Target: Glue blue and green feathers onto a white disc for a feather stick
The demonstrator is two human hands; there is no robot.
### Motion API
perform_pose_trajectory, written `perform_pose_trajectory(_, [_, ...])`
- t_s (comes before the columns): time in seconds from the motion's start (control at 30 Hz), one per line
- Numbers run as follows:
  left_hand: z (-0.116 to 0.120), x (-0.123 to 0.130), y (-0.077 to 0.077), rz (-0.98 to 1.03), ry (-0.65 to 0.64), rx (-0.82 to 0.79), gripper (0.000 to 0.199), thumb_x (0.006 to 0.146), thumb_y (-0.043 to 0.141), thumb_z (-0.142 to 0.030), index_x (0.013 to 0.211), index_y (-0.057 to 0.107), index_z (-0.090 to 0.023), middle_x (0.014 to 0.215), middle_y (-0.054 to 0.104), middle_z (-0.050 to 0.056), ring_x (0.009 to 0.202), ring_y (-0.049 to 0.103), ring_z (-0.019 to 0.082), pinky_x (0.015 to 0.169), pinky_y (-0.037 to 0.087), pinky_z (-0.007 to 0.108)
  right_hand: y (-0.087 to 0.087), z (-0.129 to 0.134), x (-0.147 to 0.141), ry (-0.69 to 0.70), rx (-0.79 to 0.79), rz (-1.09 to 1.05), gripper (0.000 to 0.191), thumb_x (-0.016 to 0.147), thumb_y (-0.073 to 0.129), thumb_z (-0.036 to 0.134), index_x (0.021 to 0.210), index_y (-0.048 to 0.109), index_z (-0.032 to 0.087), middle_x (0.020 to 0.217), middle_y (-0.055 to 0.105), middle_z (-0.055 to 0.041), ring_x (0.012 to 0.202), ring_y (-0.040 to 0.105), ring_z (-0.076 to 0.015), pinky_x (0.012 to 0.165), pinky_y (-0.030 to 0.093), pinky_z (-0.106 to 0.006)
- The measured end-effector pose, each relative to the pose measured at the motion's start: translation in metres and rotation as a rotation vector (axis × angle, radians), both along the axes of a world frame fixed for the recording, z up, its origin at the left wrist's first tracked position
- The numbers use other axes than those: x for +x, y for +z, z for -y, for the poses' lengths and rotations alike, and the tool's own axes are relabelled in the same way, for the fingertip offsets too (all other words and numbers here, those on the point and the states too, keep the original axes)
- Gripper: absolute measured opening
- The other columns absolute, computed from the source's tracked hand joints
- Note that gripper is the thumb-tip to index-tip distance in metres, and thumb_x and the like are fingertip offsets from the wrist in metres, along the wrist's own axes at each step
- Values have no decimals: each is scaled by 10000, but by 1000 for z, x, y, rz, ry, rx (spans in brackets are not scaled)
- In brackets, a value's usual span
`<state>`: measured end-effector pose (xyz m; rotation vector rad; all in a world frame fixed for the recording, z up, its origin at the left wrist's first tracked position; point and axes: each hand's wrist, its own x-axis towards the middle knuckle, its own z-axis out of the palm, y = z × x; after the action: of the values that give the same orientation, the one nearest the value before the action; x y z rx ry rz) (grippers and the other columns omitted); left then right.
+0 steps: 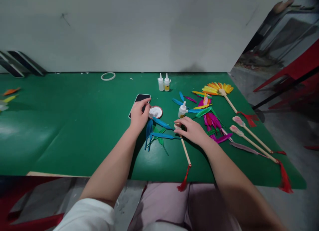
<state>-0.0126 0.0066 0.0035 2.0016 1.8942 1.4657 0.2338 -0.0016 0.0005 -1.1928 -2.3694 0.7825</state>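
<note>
My right hand [191, 130] grips the rounded head of a wooden fan handle [185, 149] between thumb and fingers. From that head two blue feathers [163, 136] point left; the handle runs toward the table's front edge and ends in a red tassel [183, 182]. My left hand [140, 113] is at the left rim of a small round dish of white paste [156, 112], over the corner of a smartphone [134, 106]. Its thumb and forefinger are apart, with nothing visible between them. Loose blue and green feathers [160, 142] lie between my hands.
A white glue bottle [182, 110] stands beyond my right hand, and two more glue bottles [163, 83] farther back. To the right lie colourful feathers [211, 121], a yellow feather fan [219, 89] and two bare fan handles [254, 143]. A white ring [108, 76] lies near the wall.
</note>
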Motion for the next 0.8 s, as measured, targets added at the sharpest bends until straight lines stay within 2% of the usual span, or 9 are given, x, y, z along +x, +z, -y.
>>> perform_pose_trajectory(0.13, [0,0,0,6,-10,-20,297,824,481,-153,1094,602,-172,767,674,8,814,555,158,778,414,288,-6,-1,-1,-5,8,109,427,779,576,431,1167,552,253,1029,545,-43,854,579,-177,693,433,-280])
perform_pose_trajectory(0.33, [1,0,2,-19,-64,-64,311,812,476,-139,1099,593,-177,783,671,13,822,554,156,787,411,293,-3,1,2,-5,34,179,422,796,549,382,1195,541,245,947,542,-43,768,572,-164,624,423,-265])
perform_pose_trajectory(0.43, [1,1,2,-32,-70,-107,318,808,481,-143,1103,593,-187,801,670,16,820,553,159,776,416,297,2,3,3,-9,47,99,335,804,552,368,1114,579,244,896,540,-25,732,566,-138,622,419,-248])
perform_pose_trajectory(0.53, [1,2,2,-52,-85,-127,323,803,479,-138,1103,593,-175,817,674,22,824,555,164,782,419,303,5,9,0,19,80,21,237,815,553,395,948,636,217,856,550,-16,712,563,-118,639,417,-237])
perform_pose_trajectory(0.67, [1,4,2,-78,-119,-122,317,801,463,-130,1085,601,-161,814,674,27,831,557,168,780,423,302,0,17,-14,168,160,171,275,801,568,438,931,664,216,933,584,-36,747,570,-143,608,400,-249])
perform_pose_trajectory(0.8, [2,5,2,-87,-126,-123,311,802,458,-140,1071,612,-165,822,667,33,827,558,169,772,429,304,-3,24,-25,215,218,290,214,845,519,355,879,667,204,935,596,-59,810,556,-188,588,378,-264])
